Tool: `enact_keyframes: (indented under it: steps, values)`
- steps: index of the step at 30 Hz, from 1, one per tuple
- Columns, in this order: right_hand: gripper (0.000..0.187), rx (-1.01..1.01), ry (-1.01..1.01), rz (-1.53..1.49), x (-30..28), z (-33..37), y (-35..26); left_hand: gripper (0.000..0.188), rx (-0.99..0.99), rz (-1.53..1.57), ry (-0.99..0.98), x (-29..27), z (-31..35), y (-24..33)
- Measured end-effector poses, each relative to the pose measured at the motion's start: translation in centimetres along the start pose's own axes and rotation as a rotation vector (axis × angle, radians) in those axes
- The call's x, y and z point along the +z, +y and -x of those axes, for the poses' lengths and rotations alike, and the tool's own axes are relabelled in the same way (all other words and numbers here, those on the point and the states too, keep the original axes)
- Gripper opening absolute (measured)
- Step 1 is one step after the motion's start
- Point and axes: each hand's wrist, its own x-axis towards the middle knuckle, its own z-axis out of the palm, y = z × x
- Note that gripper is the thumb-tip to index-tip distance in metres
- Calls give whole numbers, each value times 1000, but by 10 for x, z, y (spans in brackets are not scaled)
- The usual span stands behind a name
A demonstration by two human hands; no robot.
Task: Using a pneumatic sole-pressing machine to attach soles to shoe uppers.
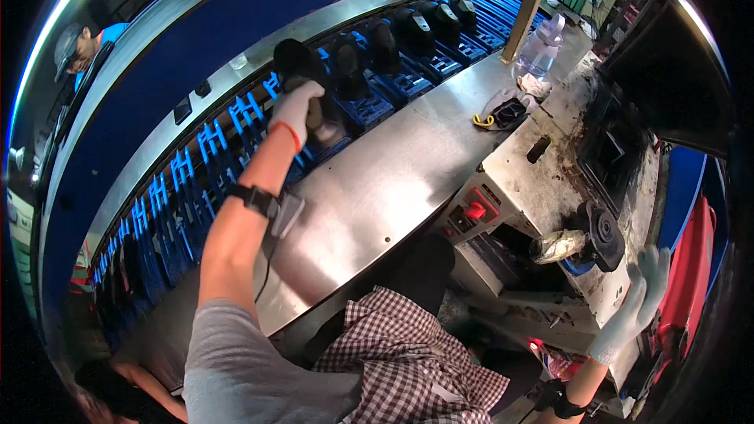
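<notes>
My left hand (297, 110), in a white glove with an orange cuff, reaches over the blue-slatted conveyor (212, 141). Its fingers are closed round a dark, shoe-like piece (294, 63), whose lower part is partly hidden and blurred. To the right of it, several more black shoe-like pieces (382, 45) stand in a row on the conveyor. My right hand (635, 306), also gloved, is raised at the right with its fingers stretched out, holding nothing. Nearest to it is a dark rounded machine part (603, 235) beside a tape-wrapped form (559, 246).
A steel ledge (393, 165) runs along the conveyor. On its far right stand a clear bottle (542, 47) and a cloth with a black-and-yellow item (506, 114). The stained machine (550, 141) carries a red switch (475, 210). Another person (82, 51) is at the far left.
</notes>
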Motion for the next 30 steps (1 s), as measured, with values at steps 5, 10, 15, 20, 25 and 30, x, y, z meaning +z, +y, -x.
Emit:
enact_keyframes:
  steps: [5,10,15,20,25,30]
  values:
    - [47,161,137,-19,-3,10,18,62,301,-589,187,-30,-92,-12]
    - [43,1,79,30,13,27,45,95,139,-1101,350,-15,-92,-50]
    - [39,-118,-25,265,6,35,65,91,211,-782,201,-13,-31,-51]
    - [37,-133,-18,279,8,36,61,75,380,-405,898,-124,-11,-32]
    - [37,-144,10,275,13,36,73,72,-39,-161,1166,-223,-16,-16]
    - [42,-89,39,275,12,35,81,71,-268,437,560,-212,-31,-15]
